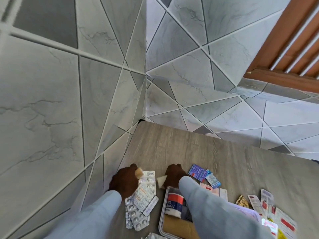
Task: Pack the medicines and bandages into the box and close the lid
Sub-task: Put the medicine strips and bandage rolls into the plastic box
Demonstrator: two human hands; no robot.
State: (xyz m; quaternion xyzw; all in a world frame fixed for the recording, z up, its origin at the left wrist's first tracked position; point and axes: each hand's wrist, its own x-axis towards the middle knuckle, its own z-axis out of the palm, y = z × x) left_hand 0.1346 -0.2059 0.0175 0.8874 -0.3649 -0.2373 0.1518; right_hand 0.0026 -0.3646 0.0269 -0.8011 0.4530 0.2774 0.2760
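My left hand (124, 180) is closed around a small tan bandage roll (139, 172) at the table's far left. My right hand (174, 173) grips a white gauze roll (161, 181) just beyond the box. The clear plastic box (164, 211) lies open below it, holding an adhesive tape roll (174, 204) and a brown crepe bandage (177, 226). Silver blister strips (141, 200) lie left of the box. My right sleeve hides much of the box.
The wooden table (181, 149) stands in a tiled corner. Blue medicine sachets (197, 172) lie beyond the box; red-and-white packets (269, 207) and a gold strip (242, 202) spread to the right. A wooden window frame (283, 49) is at upper right.
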